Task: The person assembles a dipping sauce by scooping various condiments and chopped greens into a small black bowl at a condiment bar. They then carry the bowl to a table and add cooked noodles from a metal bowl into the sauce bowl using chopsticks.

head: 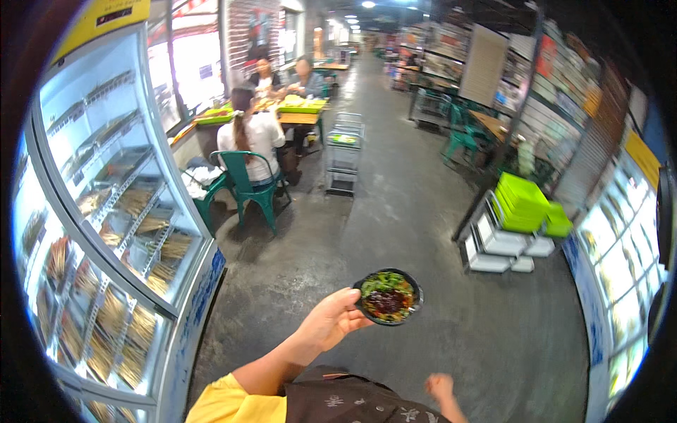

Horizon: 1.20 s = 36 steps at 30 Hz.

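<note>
My left hand grips the rim of a small black bowl, thumb on top and fingers beneath. Chopped green herbs, a dark red sauce and bits of orange fill the bowl, which is held out over the grey floor. Low at my right side hangs my right hand, its fingers curled in; it is slightly blurred and no object shows in it. A dark apron and a yellow sleeve are at the bottom of the view.
A glass-door fridge with skewers stands left, another lit fridge right. Ahead are a green metal chair, several seated people at a wooden table and a metal trolley. Lime-green trays are stacked on white containers at right.
</note>
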Each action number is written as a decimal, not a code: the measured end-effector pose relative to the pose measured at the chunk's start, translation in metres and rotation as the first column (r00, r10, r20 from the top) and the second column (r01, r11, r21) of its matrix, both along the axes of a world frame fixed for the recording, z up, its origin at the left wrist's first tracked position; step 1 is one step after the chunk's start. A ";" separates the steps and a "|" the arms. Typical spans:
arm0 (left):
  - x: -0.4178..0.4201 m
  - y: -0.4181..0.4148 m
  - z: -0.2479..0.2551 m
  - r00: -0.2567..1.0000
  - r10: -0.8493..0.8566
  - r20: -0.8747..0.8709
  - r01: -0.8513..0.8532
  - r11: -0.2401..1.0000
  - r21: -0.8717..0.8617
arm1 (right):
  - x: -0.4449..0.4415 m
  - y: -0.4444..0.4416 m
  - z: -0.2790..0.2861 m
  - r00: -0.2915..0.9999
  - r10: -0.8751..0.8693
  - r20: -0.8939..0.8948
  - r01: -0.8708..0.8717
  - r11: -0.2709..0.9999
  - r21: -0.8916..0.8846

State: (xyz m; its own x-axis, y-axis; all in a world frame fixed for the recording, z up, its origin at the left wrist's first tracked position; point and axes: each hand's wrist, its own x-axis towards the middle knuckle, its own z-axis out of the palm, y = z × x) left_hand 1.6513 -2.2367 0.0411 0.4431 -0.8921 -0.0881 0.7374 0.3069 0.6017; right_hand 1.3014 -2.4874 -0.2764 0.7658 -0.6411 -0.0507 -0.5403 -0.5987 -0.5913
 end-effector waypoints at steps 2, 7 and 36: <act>0.051 -0.075 -0.002 0.998 -0.059 0.006 0.059 0.998 0.015 | -0.033 -0.037 -0.072 0.782 0.234 -0.578 -0.283 0.959 0.005; 0.180 -0.248 0.001 0.999 -0.038 0.034 0.038 0.999 0.001 | 0.048 -0.173 -0.062 0.650 0.074 -0.756 0.162 0.959 0.233; 0.808 -1.365 -0.031 0.989 -0.094 0.113 0.081 0.990 0.113 | 0.850 -1.287 0.039 0.893 -0.292 -0.341 0.413 0.832 0.370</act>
State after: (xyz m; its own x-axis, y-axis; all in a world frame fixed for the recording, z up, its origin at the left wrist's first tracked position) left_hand 2.4596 -3.6019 0.0102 0.3765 -0.9161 -0.1380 0.6804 0.1724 0.7123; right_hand 2.1511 -3.7743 -0.2374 0.4103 -0.7331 -0.5424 -0.8342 -0.0614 -0.5481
